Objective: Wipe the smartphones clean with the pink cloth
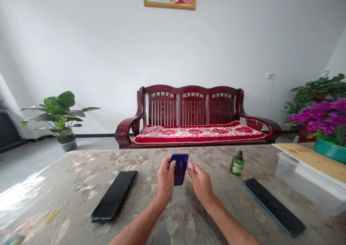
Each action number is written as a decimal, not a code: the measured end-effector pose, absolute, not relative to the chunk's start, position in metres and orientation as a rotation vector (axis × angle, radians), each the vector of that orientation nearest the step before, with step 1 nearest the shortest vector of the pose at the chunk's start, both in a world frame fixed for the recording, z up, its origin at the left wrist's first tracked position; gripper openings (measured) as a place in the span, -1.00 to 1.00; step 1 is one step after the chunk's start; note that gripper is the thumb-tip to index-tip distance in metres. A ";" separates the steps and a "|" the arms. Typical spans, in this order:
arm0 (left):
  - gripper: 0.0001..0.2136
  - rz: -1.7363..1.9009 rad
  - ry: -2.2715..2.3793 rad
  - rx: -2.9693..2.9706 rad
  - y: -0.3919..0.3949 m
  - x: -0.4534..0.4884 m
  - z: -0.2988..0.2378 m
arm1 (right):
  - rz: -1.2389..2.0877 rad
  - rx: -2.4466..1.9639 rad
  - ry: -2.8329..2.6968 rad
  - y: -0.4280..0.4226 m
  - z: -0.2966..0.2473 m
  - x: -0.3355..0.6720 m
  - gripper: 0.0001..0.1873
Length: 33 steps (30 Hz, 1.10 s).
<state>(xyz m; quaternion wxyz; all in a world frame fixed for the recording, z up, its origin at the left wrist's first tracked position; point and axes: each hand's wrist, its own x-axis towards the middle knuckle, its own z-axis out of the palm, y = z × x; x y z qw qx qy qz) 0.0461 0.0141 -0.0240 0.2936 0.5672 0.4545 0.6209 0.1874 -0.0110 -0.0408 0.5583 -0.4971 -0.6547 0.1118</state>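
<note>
My left hand (164, 180) is closed round the left edge of a glossy purple-blue smartphone (180, 169), thumb on its near face. The phone is held tilted up above the table. At its right edge my right hand (202, 185) pinches a small whitish piece (190, 164), soft-looking like a tissue; its exact kind is too small to tell. To the left lies a dark smartphone (115, 196), seemingly with another layer under it. Another black smartphone (273, 206) with a blue edge lies on the right. A small green bottle (238, 165) with a black cap stands upright beyond my right hand.
The table (146, 223) has a patterned clear cover. A clear plastic box (302, 183) with a tan board on it and purple flowers (324, 115) occupy the right side. Yellow rubber bands (51, 216) lie front left. A wooden bench (193, 104) stands behind the table.
</note>
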 end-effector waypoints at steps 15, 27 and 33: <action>-0.78 1.695 0.998 1.414 0.010 0.044 -0.046 | 0.331 -1.155 -1.464 -0.001 -0.039 0.187 -0.78; -0.92 1.139 1.243 2.116 0.010 -0.018 -0.029 | -0.218 -1.142 -1.977 -0.019 -0.006 0.186 -0.80; -0.84 1.037 1.369 2.274 -0.008 -0.025 -0.037 | -0.357 -1.051 -2.122 -0.029 -0.011 0.171 -0.75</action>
